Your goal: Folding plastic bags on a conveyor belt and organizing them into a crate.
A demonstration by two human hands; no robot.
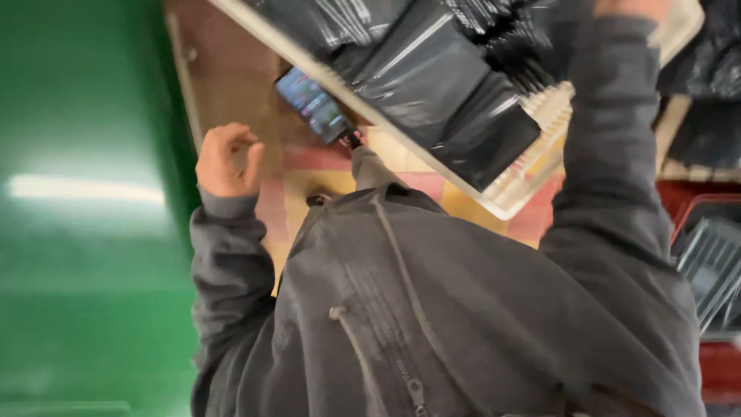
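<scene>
Head view is filled mostly by a dark zipped jacket. Above it, a pale crate of black plastic packets is seen, tilted. A phone lies just beside its edge. The left hand is loosely curled, empty, well apart. The right hand is cropped at the crate's rim; its grip cannot be told.

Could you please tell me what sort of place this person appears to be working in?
Probably a packing or sorting workspace, though the view is blurred. A pale plastic tray holds black plastic-wrapped packets, a red crate holds more, and a phone lies on the brown worktop.
</scene>
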